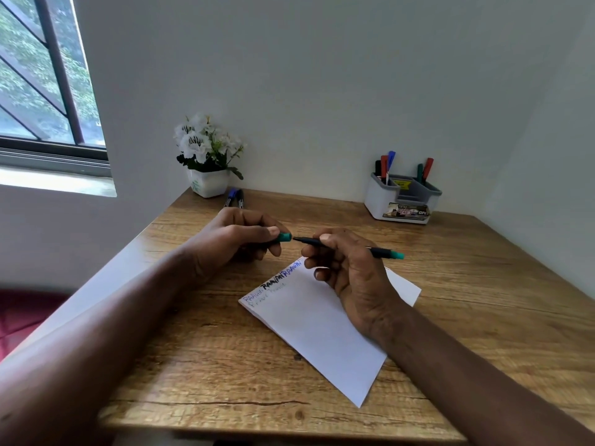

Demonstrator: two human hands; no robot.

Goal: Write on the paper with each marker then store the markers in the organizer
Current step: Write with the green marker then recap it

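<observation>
Marker (380,251) lies level in the curled fingers of the right hand (351,275), bare tip pointing left at the teal cap (285,237) pinched just beyond by the left hand (231,239).

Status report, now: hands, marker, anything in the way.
Left hand pinches teal cap. Right hand, over paper, grips uncapped marker, tip toward cap. Two markers lie by flowerpot; nothing blocks organizer.

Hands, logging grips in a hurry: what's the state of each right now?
Left hand: pinches the teal cap.
Right hand: grips the uncapped marker.
</observation>
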